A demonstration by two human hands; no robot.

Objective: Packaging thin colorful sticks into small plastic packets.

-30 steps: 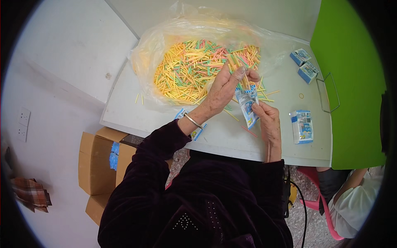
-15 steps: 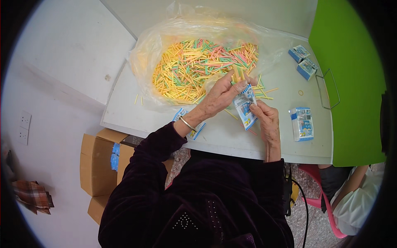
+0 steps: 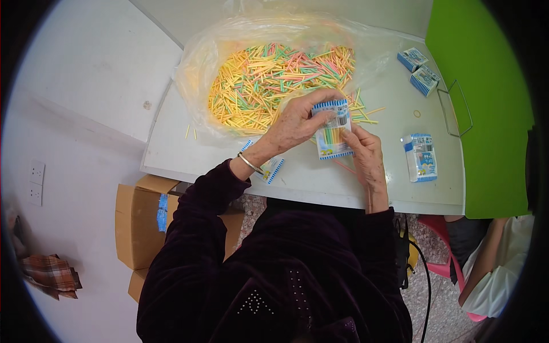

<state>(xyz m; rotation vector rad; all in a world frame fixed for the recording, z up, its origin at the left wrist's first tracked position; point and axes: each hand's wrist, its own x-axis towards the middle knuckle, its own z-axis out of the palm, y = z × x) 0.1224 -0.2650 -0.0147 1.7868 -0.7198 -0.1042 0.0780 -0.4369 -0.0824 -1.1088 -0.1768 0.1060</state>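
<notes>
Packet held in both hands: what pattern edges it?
Blue-and-white stripes edge the packet, seen in the head view.

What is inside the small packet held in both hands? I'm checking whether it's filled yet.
The small packet shows coloured sticks through its clear front. The left hand fingers cover its top and the right hand its lower edge, so fullness stays unclear.

One head-worn fisheye looks steeply down, close over the table [image 3: 309,183].

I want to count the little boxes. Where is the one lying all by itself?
In the head view, that box lies flat on the white table, to the right of the right hand and below the two boxes by the green wall.
</notes>
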